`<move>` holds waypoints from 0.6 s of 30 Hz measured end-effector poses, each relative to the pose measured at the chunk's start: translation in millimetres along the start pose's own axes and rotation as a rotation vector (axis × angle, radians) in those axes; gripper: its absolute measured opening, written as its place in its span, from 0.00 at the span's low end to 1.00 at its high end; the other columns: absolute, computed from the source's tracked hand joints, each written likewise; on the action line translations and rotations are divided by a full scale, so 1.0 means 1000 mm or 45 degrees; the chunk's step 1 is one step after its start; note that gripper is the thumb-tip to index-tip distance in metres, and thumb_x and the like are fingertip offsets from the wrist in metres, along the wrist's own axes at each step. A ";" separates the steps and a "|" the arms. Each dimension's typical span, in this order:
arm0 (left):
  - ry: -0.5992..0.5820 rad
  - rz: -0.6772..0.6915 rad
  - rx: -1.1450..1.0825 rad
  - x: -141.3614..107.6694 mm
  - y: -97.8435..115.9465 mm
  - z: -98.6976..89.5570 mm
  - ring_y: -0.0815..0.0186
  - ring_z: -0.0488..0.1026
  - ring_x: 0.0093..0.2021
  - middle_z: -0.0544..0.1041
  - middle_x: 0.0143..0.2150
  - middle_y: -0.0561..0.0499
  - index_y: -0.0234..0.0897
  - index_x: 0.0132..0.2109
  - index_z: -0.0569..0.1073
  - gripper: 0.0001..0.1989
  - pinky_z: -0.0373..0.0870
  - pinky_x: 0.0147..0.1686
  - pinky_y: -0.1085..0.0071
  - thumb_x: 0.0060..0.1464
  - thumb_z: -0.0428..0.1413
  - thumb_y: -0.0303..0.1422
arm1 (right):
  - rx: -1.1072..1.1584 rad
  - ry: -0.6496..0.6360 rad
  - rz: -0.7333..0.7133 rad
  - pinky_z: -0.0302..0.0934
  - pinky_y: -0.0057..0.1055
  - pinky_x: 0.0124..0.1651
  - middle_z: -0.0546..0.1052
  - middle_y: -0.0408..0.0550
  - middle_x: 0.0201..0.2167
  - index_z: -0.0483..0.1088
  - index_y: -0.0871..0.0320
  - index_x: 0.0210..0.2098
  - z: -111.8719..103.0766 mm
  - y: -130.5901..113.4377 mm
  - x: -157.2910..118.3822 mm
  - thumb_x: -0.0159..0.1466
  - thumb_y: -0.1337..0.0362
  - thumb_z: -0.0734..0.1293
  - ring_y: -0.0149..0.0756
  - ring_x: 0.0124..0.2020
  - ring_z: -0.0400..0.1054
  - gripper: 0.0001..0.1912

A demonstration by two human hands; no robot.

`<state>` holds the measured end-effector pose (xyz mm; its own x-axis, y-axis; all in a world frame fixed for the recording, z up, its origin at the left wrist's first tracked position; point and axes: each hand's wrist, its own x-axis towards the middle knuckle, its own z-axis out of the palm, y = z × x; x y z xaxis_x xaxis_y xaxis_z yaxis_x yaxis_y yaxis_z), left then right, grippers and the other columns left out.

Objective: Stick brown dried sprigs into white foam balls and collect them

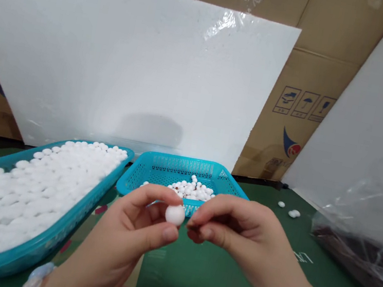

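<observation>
White ball (175,215) sits in the left hand (124,233), in front of the person and above the bench (189,281). The left grip is closed round it, index finger above and thumb below, with the side toward the other hand left bare. The right hand (246,232) is just beside the ball, its fingertips drawn together in a pinch; I cannot tell whether that grip is clenched on nothing or has something small in it.

A pale bracelet (39,276) circles the left wrist. Both hands stand in front of the far basket and hide part of its near side. To the right, a few loose balls (294,213) lie on the green bench, near a clear plastic bag (359,222) over something dark. A white board (117,61) leans behind the baskets, with printed cardboard (316,66) at its back.

The far basket (180,165), blue and perforated, holds a small heap of balls (192,192) with reddish-brown bits among them. The long basket (104,191) on the left, also blue, is packed with plain balls (28,208).
</observation>
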<state>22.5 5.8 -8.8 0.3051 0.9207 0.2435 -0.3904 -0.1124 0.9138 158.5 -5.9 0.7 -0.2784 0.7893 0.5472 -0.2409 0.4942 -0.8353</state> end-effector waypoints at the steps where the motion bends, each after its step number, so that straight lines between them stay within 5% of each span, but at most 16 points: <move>1: 0.009 0.004 0.009 0.000 0.000 0.000 0.77 0.65 0.22 0.70 0.22 0.58 0.41 0.23 0.71 0.08 0.62 0.20 0.87 0.31 0.57 0.24 | -0.004 -0.010 0.006 0.59 0.08 0.26 0.69 0.35 0.16 0.70 0.54 0.22 0.000 0.001 0.000 0.46 0.82 0.61 0.18 0.21 0.64 0.16; 9: -0.060 -0.037 -0.032 -0.001 -0.001 0.001 0.78 0.66 0.22 0.71 0.23 0.58 0.41 0.24 0.71 0.08 0.63 0.22 0.88 0.33 0.56 0.22 | -0.450 -0.028 -0.147 0.58 0.13 0.27 0.68 0.37 0.19 0.65 0.57 0.21 0.002 0.000 -0.003 0.51 0.76 0.60 0.21 0.23 0.63 0.08; 18: 0.112 -0.011 -0.031 -0.006 0.002 0.010 0.76 0.64 0.20 0.69 0.20 0.56 0.38 0.19 0.70 0.10 0.63 0.19 0.85 0.29 0.55 0.18 | -0.936 0.023 -0.422 0.57 0.15 0.22 0.68 0.41 0.18 0.61 0.61 0.21 0.006 -0.006 -0.007 0.52 0.76 0.58 0.22 0.21 0.62 0.07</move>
<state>28.9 -3.4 -4.8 0.2313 0.9511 0.2048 -0.4089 -0.0960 0.9075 156.3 -16.8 2.0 -0.2834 0.5624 0.7768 0.3669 0.8120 -0.4540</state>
